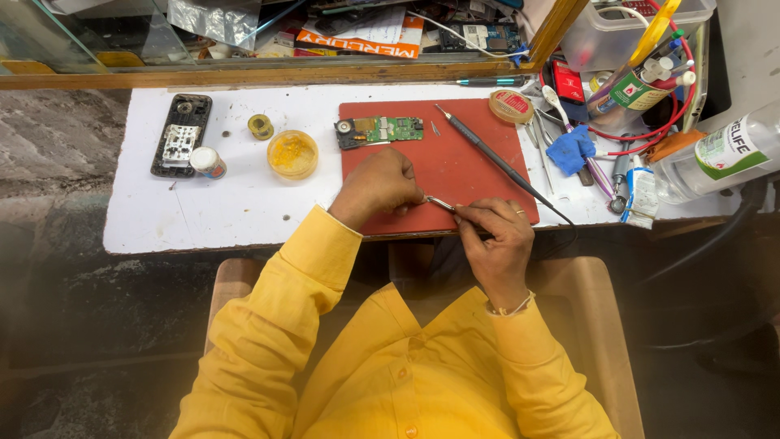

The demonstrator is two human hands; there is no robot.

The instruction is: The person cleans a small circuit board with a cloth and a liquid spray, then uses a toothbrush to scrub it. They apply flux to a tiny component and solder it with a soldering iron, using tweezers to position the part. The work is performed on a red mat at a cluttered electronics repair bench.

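At the near edge of the red mat (455,162), my left hand (378,185) and right hand (496,236) both pinch thin metal tweezers (439,202) between fingertips: light, stiff, slippery, probably best gripped mid-shank, tips look delicate.

Your view is evenly lit from above, soft shadows only. Centre sharp; frame edges darken and blur, with wide-angle bending. Mild glare on the glass pane (73,32), upper left.

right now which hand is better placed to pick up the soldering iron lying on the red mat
Right. The right hand sits beside the soldering iron cable, while the left hand lies farther away. Both hold the tweezers.
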